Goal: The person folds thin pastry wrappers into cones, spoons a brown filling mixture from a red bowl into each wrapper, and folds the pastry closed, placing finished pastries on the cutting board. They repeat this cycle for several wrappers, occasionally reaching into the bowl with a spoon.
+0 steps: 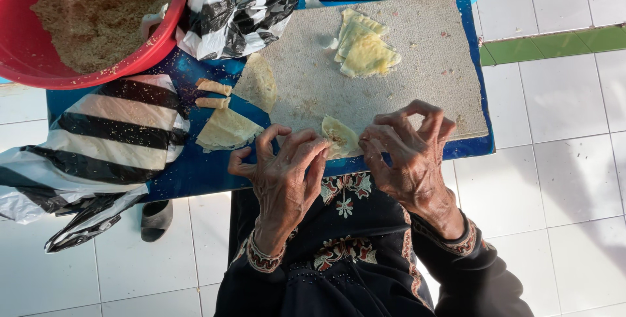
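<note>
Pinched between the fingertips of our left hand (283, 167) and right hand (407, 154): one filled wrapper (340, 138), at the near edge of the cutting board (417, 63); we judge it thin, soft, tearable, best held by its edges, not the filled middle.

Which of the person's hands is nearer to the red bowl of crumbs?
Left. The left hand lies below and right of the red bowl; the right hand is farther right, beyond the filled wrapper.
</note>
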Demonstrator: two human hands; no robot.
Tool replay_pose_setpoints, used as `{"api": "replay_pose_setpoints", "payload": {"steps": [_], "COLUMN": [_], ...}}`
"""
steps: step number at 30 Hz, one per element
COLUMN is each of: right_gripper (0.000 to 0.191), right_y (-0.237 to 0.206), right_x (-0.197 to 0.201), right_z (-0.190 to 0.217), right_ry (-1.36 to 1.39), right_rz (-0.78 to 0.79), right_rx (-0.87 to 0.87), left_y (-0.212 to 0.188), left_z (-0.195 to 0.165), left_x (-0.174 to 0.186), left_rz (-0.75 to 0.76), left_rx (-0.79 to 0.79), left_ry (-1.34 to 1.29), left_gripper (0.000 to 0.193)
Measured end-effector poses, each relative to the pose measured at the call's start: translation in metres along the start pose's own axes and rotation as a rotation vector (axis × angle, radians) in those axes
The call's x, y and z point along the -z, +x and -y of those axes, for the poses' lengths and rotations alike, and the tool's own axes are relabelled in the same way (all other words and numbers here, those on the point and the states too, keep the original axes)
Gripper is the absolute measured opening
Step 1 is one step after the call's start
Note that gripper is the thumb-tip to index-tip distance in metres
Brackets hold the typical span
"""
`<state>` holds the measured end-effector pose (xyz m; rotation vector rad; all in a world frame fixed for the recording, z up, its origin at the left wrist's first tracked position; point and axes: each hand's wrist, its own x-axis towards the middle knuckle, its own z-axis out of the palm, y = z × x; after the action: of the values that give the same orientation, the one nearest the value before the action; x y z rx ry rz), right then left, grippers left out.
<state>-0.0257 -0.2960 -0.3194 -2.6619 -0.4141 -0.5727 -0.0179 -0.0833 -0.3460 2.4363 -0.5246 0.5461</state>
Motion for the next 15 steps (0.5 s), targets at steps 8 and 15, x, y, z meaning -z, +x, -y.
{"api": "replay_pose_setpoints", "payload": {"steps": [8,15], "right_gripper": [0.024,0.028], "right_y": [0.013,0.021], "right_x": [-0.007,-0.005], "right_z": [0.006,0.004], "right_ry": [0.249,0.24], "right_rz": [0.063,0.106], "right_rx": [0.182,0.234], "left_y": [0.003,0.007], "left_z": [0.001,0.004], "left_x": [0.014,0.018], "left_rz": [0.093,0.11], "left_rx": [-0.036,-0.034], "left_ry": [-0.048,-0.113], "left_gripper": [0.026,0.024]}}
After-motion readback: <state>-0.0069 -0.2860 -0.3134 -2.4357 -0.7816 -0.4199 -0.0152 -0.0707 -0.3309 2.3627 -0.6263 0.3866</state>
